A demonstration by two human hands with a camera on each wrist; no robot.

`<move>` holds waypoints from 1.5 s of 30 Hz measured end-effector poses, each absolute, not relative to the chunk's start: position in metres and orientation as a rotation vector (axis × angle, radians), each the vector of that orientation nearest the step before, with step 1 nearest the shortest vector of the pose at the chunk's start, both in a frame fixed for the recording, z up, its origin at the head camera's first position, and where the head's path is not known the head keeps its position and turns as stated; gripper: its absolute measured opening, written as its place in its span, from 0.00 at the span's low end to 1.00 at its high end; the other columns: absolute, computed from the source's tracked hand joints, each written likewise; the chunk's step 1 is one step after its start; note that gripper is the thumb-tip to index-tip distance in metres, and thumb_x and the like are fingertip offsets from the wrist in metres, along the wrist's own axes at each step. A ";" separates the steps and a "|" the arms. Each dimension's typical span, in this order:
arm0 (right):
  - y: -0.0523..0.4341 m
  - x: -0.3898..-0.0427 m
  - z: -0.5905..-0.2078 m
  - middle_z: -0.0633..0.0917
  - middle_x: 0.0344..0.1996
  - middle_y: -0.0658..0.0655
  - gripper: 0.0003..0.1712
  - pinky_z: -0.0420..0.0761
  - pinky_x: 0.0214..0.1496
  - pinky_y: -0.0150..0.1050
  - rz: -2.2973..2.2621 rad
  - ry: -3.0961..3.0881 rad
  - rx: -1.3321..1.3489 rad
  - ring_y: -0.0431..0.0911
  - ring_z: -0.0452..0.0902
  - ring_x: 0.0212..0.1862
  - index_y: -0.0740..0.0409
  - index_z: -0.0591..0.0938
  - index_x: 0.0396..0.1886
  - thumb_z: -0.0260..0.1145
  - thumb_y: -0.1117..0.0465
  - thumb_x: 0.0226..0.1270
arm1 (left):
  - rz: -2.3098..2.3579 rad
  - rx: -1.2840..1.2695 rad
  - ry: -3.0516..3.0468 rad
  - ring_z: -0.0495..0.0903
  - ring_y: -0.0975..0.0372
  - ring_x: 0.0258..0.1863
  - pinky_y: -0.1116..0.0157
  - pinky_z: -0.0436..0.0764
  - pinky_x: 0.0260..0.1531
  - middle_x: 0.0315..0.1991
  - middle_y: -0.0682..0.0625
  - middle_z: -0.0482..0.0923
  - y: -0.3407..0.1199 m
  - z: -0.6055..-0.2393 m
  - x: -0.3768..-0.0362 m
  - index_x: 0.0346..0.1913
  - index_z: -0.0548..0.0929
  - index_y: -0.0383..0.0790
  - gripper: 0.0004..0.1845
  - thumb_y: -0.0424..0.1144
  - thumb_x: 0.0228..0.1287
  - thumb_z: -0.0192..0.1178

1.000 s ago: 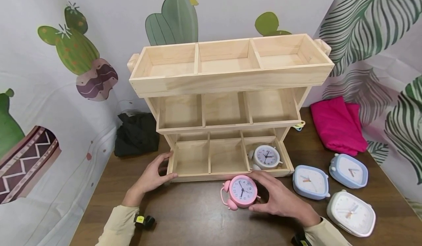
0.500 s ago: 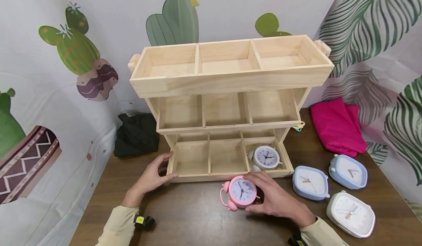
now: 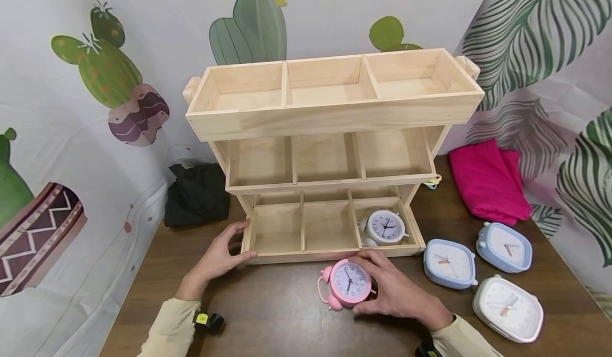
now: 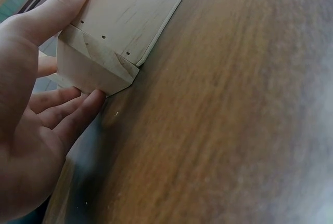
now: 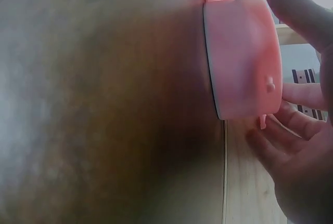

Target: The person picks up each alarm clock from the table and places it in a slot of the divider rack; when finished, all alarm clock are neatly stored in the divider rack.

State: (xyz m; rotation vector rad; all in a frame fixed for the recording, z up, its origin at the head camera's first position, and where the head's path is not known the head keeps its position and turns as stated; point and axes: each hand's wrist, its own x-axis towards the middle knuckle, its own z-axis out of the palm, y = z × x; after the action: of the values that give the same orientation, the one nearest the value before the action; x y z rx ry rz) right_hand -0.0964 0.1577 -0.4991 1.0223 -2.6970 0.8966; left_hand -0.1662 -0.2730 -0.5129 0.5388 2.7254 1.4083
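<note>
A pink twin-bell alarm clock [image 3: 350, 282] lies face up on the table, just in front of the three-tier wooden rack [image 3: 334, 120]. My right hand [image 3: 397, 288] holds it from its right side, index finger at the upper edge and thumb at the lower. In the right wrist view, fingers are close against the side of the pink clock [image 5: 242, 60]. My left hand [image 3: 217, 256] grips the rack's lower left front corner. The left wrist view shows the thumb on the front board and fingertips on the end piece [image 4: 93, 68]. A white twin-bell clock [image 3: 386, 227] lies in the bottom right compartment.
To the right lie two light blue clocks [image 3: 449, 264] and a white rounded-square clock [image 3: 508, 308]. A magenta cloth [image 3: 489, 181] is behind them. Black cloth [image 3: 197, 195] sits left of the rack. Small coloured bands [image 3: 432, 182] hang by its right side.
The pink clock has shifted slightly toward the person and left, with the right hand moving along with it. The left hand stays on the rack's corner.
</note>
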 end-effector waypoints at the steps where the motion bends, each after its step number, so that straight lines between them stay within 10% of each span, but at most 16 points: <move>1: 0.157 -0.096 -0.499 0.71 0.59 0.44 0.54 0.80 0.55 0.41 0.903 -2.710 1.018 0.39 0.69 0.59 0.48 0.76 0.63 0.82 0.34 0.32 | 1.405 0.540 2.726 0.71 0.49 0.63 0.54 0.83 0.51 0.66 0.44 0.67 -0.273 -0.513 -0.166 0.70 0.65 0.42 0.46 0.47 0.50 0.76; 45: 0.150 -0.108 -0.502 0.79 0.54 0.48 0.53 0.80 0.55 0.46 0.889 -2.691 1.190 0.44 0.74 0.56 0.55 0.76 0.60 0.79 0.32 0.35 | 1.421 0.549 2.717 0.72 0.49 0.62 0.54 0.82 0.53 0.67 0.44 0.66 -0.275 -0.517 -0.167 0.71 0.65 0.44 0.45 0.47 0.51 0.76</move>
State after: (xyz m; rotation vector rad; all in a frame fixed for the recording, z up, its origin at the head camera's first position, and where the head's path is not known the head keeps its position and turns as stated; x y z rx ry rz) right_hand -0.1084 0.1495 -0.5021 1.1905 -2.6908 0.8893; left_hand -0.1675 -0.2754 -0.5167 0.5494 2.7165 1.4206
